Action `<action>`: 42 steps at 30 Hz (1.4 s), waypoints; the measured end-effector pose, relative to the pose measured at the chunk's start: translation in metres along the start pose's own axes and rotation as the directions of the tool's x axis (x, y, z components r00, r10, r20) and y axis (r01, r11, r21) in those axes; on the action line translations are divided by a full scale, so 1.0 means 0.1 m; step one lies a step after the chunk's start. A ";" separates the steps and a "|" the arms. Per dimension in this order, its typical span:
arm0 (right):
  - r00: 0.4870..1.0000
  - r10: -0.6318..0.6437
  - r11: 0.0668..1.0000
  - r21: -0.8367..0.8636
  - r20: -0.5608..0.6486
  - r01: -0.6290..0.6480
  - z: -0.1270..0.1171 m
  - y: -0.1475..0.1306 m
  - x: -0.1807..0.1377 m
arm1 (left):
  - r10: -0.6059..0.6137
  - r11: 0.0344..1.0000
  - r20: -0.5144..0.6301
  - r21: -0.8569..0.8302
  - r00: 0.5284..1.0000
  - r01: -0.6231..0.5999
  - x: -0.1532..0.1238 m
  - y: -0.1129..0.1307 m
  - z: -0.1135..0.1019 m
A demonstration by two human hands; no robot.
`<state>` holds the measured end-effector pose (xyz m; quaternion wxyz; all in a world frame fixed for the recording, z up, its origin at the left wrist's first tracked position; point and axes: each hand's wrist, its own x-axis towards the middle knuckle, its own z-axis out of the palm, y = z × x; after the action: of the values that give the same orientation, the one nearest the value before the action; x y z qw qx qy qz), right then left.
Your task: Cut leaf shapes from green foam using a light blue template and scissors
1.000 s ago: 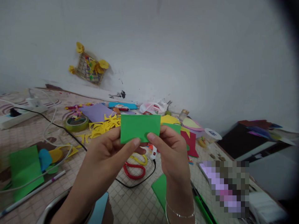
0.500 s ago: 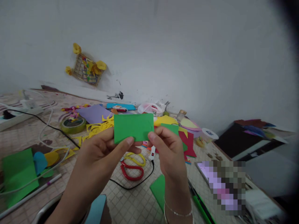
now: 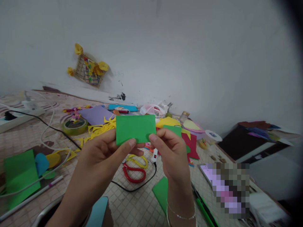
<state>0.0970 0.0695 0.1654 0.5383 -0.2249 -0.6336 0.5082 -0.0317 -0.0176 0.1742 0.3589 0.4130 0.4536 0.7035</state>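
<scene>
A small rectangle of green paper [image 3: 135,127] is held up level in front of me by both hands. My left hand [image 3: 104,154] pinches its lower left part, thumb on the near face and fingers behind. At the lower right corner, my right hand [image 3: 171,151] grips it between thumb and bent fingers. Below the paper, scissors with red and yellow handles [image 3: 134,174] lie on the table. Close by is a white tool end with a red switch [image 3: 154,156] and a black cord. Another green paper piece [image 3: 161,192] lies partly hidden by my right wrist.
Yellow paper scraps [image 3: 103,127], a roll of tape [image 3: 74,125] and purple paper [image 3: 97,115] lie behind my left hand. Green paper [image 3: 21,176] and a white power strip [image 3: 23,118] are at left. A green cutter [image 3: 205,208] and a phone [image 3: 222,189] lie at right.
Both hands keep the same hold on the green paper, which stays in nearly the same place. The view has shifted very slightly.
</scene>
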 end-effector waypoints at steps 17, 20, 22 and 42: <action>0.999 0.023 1.000 0.007 -0.027 -0.022 -0.01 0.01 -0.01 | 0.001 0.999 0.041 -0.051 0.999 0.001 0.01 -0.01 -0.01; 1.000 0.017 1.000 -0.008 -0.018 -0.017 -0.01 0.01 0.00 | 0.009 0.998 0.059 -0.056 0.998 -0.006 0.01 -0.03 -0.03; 1.000 0.014 1.000 -0.019 -0.006 -0.014 -0.02 0.01 0.00 | 0.013 0.998 0.067 -0.055 0.998 -0.009 0.01 -0.03 -0.03; 0.918 0.144 0.965 -0.260 0.369 -0.047 -0.24 -0.02 0.05 | -0.168 0.958 0.243 0.270 0.955 0.100 0.17 0.01 -0.30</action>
<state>0.1177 0.0827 0.1668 0.3459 -0.2167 -0.7728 0.4860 -0.0660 -0.0133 0.1724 0.4072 0.5133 0.5157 0.5521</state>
